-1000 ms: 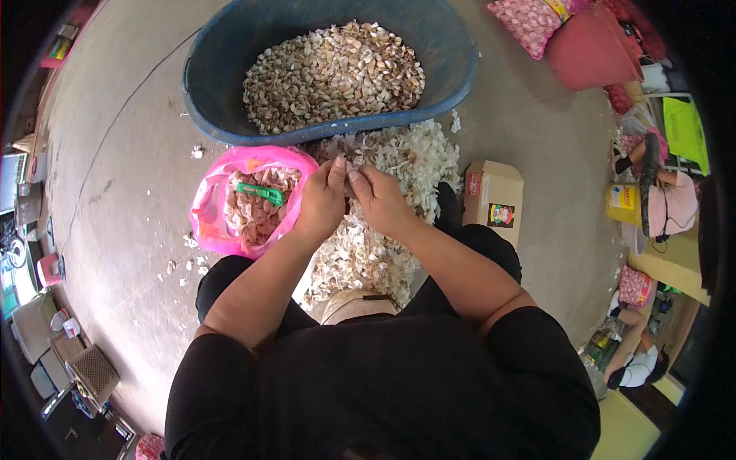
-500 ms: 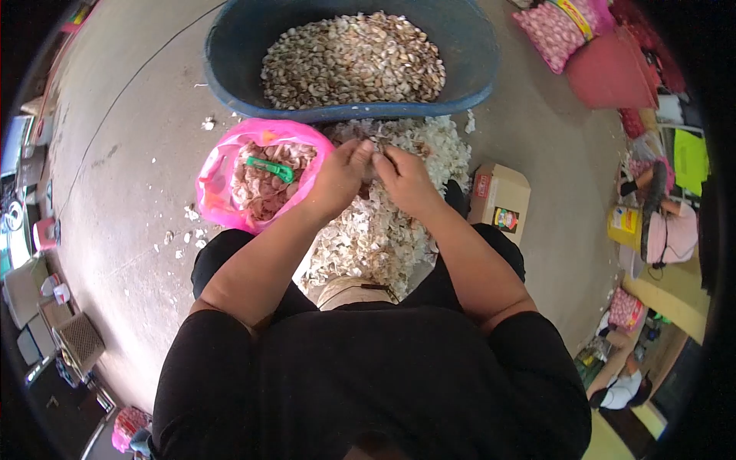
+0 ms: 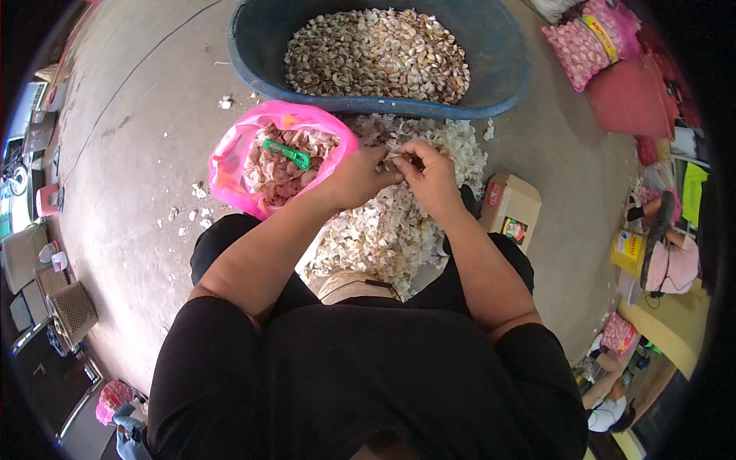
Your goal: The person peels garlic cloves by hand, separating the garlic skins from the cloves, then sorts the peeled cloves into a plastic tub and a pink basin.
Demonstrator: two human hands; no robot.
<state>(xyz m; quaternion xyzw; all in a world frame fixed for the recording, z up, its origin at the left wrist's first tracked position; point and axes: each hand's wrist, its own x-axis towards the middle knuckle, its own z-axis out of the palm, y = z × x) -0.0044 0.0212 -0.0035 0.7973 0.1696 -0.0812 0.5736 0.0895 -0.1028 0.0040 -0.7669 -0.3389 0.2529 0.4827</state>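
My left hand (image 3: pixel 362 178) and my right hand (image 3: pixel 434 184) meet above a heap of pale garlic skins (image 3: pixel 383 238). Their fingertips are pinched together on a small whitish-brown piece that looks like a garlic clove (image 3: pixel 394 156), mostly covered by the fingers. Left of my left hand stands an open pink plastic bag (image 3: pixel 228 172) holding papery garlic peel (image 3: pixel 264 172). A green utility knife (image 3: pixel 287 154) lies on that peel. Just beyond the hands, a blue tub (image 3: pixel 368 106) contains many loose garlic cloves (image 3: pixel 376 57).
A cardboard box (image 3: pixel 515 205) sits right of the skins, near my knee. Farther right are a pink net sack of garlic (image 3: pixel 579 50), a red sack (image 3: pixel 630 100), a yellow container (image 3: pixel 629 253) and other people. Plastic baskets (image 3: pixel 73 314) stand at the left.
The view has shifted, so the tub, bag and box appear farther right. My fingers have changed their pinch, and the right hand's fingers are more curled over the small piece.
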